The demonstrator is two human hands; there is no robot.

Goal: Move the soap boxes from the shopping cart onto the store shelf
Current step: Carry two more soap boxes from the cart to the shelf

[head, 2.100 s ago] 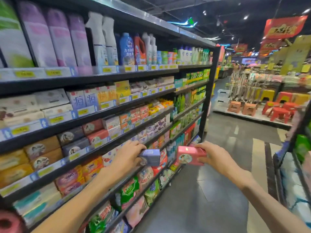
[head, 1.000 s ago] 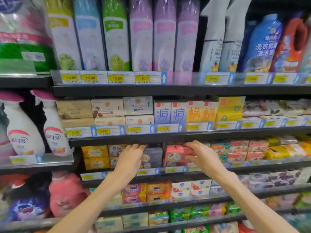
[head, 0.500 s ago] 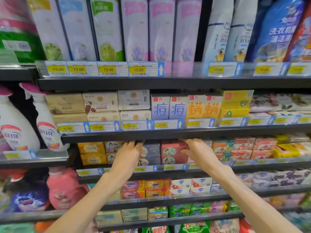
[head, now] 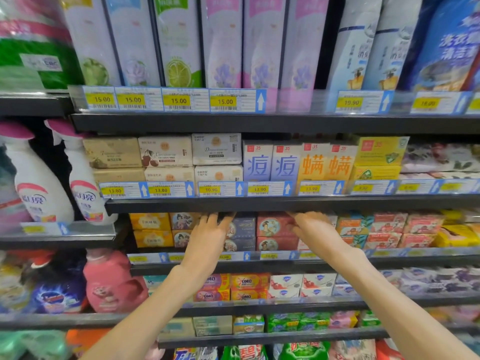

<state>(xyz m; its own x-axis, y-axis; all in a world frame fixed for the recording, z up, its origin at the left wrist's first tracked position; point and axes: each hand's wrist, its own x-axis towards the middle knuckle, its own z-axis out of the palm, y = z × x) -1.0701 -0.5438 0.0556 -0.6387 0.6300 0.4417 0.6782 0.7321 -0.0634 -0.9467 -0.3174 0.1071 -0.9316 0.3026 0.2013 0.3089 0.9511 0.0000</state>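
between the two raised hands, on the dark metal store shelf [head: 259, 266], a dusky blue cardboard soap box [head: 242, 227] sits atop another, touching a pink cardboard soap box [head: 275, 226] likewise stacked. left hand [head: 210, 237] lies with straight fingers against the blue box's left end. right hand [head: 311, 228] touches the pink box's right end, fingers extended. yellow cardboard boxes [head: 150, 222] stand left of the left hand.

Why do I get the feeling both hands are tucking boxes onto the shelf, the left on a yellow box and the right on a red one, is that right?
Nearly. In the head view the left hand is on a dark blue-purple box, not a yellow one; the yellow boxes sit further left, untouched. The right hand is indeed on the red box.
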